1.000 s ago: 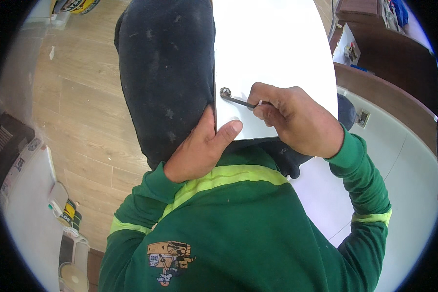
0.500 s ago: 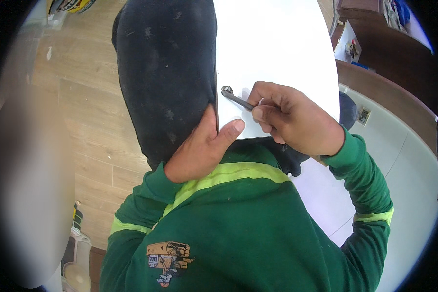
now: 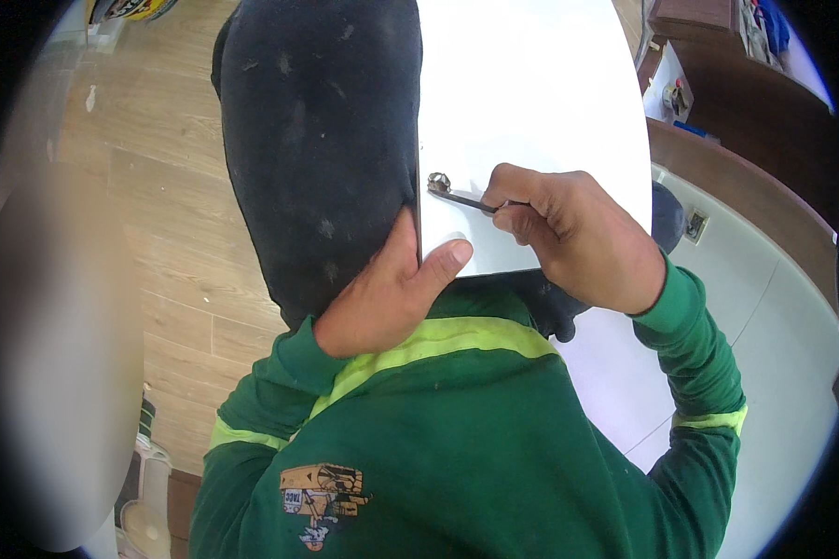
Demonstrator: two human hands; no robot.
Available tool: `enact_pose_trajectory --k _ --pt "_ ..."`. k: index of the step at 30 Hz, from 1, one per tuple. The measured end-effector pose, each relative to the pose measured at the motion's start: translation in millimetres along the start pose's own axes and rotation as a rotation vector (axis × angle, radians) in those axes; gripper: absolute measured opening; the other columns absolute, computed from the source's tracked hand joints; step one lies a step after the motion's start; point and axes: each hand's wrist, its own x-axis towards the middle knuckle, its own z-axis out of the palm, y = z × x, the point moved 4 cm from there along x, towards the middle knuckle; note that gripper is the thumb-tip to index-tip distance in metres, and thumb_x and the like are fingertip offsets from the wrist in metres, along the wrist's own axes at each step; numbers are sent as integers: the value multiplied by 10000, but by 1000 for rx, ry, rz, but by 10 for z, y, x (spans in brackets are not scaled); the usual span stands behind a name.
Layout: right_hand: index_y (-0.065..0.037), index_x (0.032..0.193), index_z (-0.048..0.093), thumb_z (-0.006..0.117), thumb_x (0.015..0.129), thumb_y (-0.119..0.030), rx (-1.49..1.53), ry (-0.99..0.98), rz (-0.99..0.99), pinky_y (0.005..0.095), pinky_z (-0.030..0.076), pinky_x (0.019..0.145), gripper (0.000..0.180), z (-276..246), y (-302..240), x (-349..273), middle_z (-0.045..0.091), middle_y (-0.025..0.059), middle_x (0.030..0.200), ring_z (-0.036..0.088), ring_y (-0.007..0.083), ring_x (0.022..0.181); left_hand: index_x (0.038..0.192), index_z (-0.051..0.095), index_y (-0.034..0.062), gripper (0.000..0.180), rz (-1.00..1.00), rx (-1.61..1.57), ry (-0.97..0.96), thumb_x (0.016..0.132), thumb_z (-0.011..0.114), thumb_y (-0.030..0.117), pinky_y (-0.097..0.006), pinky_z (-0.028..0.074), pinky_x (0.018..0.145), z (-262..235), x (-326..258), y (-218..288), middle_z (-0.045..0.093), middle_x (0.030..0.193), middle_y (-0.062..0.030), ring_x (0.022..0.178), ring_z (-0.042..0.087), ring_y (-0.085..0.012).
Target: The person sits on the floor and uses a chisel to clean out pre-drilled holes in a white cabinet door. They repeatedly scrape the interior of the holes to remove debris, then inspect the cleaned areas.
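Wood-plank floor (image 3: 149,233) runs under you on the left. Your left hand (image 3: 387,293) grips the near edge of a white panel (image 3: 531,93), thumb lying on its face. Your right hand (image 3: 569,238) is closed around a thin metal key (image 3: 466,199), whose tip sits in a small bolt (image 3: 437,181) near the panel's left edge.

Counted in view: two bare hands, the left hand (image 3: 389,296) at the near edge of one flat white rectangular panel (image 3: 531,102) and the right hand (image 3: 573,238) over its near right part. One thin dark metal key tool (image 3: 466,199) and one small silver metal bolt head (image 3: 438,182) show on the panel's left side. One dark, dusty trouser leg (image 3: 317,158) lies left of the panel, and two green sleeves with yellow-green bands (image 3: 699,373) are nearest.
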Motion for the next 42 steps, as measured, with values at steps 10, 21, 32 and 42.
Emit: enact_pose_trajectory --k 10,21,32,42 --pt "-11 1062 632 599 1042 -17 243 57 53 423 479 631 40 176 65 -17 635 190 725 627 285 628 1537 356 -60 616 49 6 12 1145 519 387 -428 407 1178 -16 31 -33 562 1384 -211 1293 540 -263" --pt "-6 1076 625 609 1044 -36 85 1 8 442 483 646 47 5 30 -14 631 209 747 602 354 626 1544 352 -61 643 21 8 -7 1150 508 423 -416 402 1189 0 11 -21 556 1411 -210 1320 533 -252" --pt "2 1100 578 598 1014 1 153 86 78 507 528 689 88 199 -59 -66 680 279 804 727 458 780 1594 327 -17 679 46 111 -6 1141 542 441 -403 407 1185 -27 48 -128 550 1447 -181 1348 527 -231" --pt "-3 1123 549 564 1036 -32 206 161 106 561 519 716 93 351 -46 -131 698 293 846 708 515 846 1481 405 -34 496 63 66 8 1155 507 327 -414 431 1142 -11 37 -9 582 1378 -223 1277 570 -278"
